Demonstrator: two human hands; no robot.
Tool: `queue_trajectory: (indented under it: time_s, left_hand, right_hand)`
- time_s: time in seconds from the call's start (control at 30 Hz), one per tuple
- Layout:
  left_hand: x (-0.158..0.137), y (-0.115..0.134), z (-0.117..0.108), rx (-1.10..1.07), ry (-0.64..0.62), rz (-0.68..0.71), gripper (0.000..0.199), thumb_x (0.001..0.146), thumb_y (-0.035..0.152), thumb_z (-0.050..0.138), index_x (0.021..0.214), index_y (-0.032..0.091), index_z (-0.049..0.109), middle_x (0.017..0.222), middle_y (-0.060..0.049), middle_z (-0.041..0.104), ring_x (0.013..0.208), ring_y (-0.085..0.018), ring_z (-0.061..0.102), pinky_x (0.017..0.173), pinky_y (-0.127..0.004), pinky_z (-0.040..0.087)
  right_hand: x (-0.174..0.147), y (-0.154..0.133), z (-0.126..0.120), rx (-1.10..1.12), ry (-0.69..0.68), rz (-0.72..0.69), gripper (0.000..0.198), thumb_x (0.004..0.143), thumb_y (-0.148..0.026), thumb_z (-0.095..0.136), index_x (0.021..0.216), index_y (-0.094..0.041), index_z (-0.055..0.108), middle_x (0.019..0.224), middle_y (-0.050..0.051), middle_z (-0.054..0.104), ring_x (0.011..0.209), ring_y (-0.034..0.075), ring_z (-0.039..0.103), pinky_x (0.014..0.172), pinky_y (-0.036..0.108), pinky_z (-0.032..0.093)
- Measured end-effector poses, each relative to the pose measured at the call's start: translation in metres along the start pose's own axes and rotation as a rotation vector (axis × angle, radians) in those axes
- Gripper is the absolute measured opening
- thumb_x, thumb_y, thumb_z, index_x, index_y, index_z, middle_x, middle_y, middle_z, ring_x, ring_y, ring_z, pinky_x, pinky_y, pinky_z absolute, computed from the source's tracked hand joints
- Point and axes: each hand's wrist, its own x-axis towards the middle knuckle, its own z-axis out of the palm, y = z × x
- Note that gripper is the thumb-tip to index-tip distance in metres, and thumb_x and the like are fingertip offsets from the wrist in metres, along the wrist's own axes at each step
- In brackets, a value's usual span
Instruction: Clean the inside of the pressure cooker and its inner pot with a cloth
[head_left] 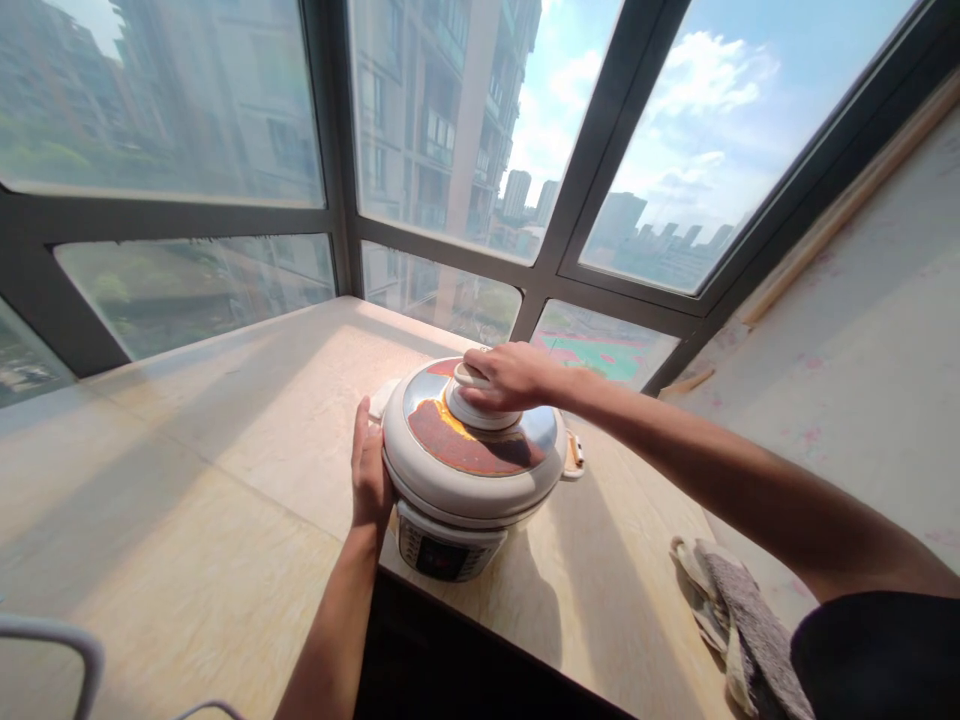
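Electric cooker [469, 492], one, on pale counter [247, 400] before far windows [435, 120]: judged rigid, smooth, heavy; best held by side handles [577, 458]; right hand [508, 376] gripping lid knob [487, 416], left hand [371, 478] against left flank, its grip unclear.

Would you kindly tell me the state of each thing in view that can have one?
Cooker: upright
Lid: on the cooker, looks closed
Knob: gripped
Display: dark, too small to read
Left hand: open, against the cooker's side
Right hand: closed around the knob
Cloth: crumpled
Windows: appear shut
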Motion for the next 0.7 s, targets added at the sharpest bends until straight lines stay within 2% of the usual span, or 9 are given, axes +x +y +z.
queue_trajectory:
  time_s: [0.17, 0.3, 0.4, 0.47, 0.57, 0.63, 0.7]
  left_hand:
    - [0.005, 0.007, -0.003, 0.045, 0.010, -0.028, 0.067, 0.092, 0.051, 0.058, 0.150, 0.019, 0.048, 0.139, -0.012, 0.061, 0.127, -0.026, 0.059, 0.109, -0.036, 0.048]
    - [0.009, 0.013, -0.007, 0.051, 0.022, -0.128, 0.070, 0.086, 0.044, 0.061, 0.149, 0.016, 0.048, 0.112, -0.009, 0.069, 0.096, -0.021, 0.067, 0.091, -0.032, 0.055]
    - [0.010, 0.015, -0.008, 0.054, 0.027, -0.142, 0.072, 0.084, 0.046, 0.062, 0.148, 0.016, 0.049, 0.088, -0.002, 0.065, 0.076, -0.016, 0.063, 0.078, -0.028, 0.054]
    - [0.011, 0.017, -0.006, 0.060, 0.043, -0.132, 0.071, 0.082, 0.045, 0.064, 0.145, 0.016, 0.051, 0.078, 0.001, 0.060, 0.067, -0.014, 0.059, 0.073, -0.027, 0.053]
    - [0.012, 0.022, -0.003, 0.074, 0.082, -0.157, 0.067, 0.078, 0.037, 0.067, 0.141, 0.016, 0.056, 0.079, 0.000, 0.064, 0.069, -0.016, 0.060, 0.074, -0.029, 0.055]
    - [0.009, 0.024, -0.005, 0.086, 0.120, -0.196, 0.061, 0.077, 0.034, 0.069, 0.136, 0.022, 0.060, 0.088, -0.003, 0.069, 0.080, -0.020, 0.065, 0.081, -0.034, 0.057]
    - [0.004, 0.024, -0.012, 0.133, 0.143, -0.148, 0.050, 0.076, 0.036, 0.073, 0.125, 0.029, 0.065, 0.097, -0.003, 0.072, 0.092, -0.024, 0.067, 0.088, -0.041, 0.058]
  right_hand:
    - [-0.005, 0.001, 0.017, 0.141, 0.125, 0.023, 0.043, 0.099, -0.058, 0.048, 0.113, -0.020, 0.063, 0.112, 0.009, 0.072, 0.098, 0.026, 0.068, 0.071, 0.029, 0.039]
    - [-0.018, 0.007, 0.032, 0.311, 0.219, -0.024, 0.046, 0.098, -0.050, 0.053, 0.132, -0.018, 0.055, 0.127, 0.011, 0.065, 0.107, 0.024, 0.064, 0.087, 0.032, 0.045]
    - [-0.038, 0.017, 0.046, 0.453, 0.283, -0.066, 0.059, 0.097, -0.043, 0.057, 0.147, -0.016, 0.042, 0.138, 0.016, 0.056, 0.115, 0.024, 0.060, 0.098, 0.037, 0.047]
    - [-0.059, 0.024, 0.059, 0.546, 0.336, -0.071, 0.065, 0.096, -0.041, 0.060, 0.152, -0.017, 0.036, 0.140, 0.018, 0.053, 0.114, 0.024, 0.060, 0.098, 0.040, 0.049]
    - [-0.100, 0.031, 0.082, 0.669, 0.450, -0.010, 0.068, 0.095, -0.039, 0.060, 0.154, -0.020, 0.031, 0.138, 0.018, 0.052, 0.111, 0.024, 0.062, 0.096, 0.043, 0.053]
    - [-0.133, 0.033, 0.100, 0.731, 0.529, 0.091, 0.062, 0.097, -0.039, 0.058, 0.152, -0.022, 0.033, 0.136, 0.017, 0.054, 0.111, 0.024, 0.062, 0.095, 0.045, 0.054]
    - [-0.167, 0.033, 0.122, 0.778, 0.573, 0.232, 0.058, 0.097, -0.038, 0.057, 0.150, -0.023, 0.037, 0.134, 0.017, 0.057, 0.112, 0.025, 0.063, 0.096, 0.047, 0.055]
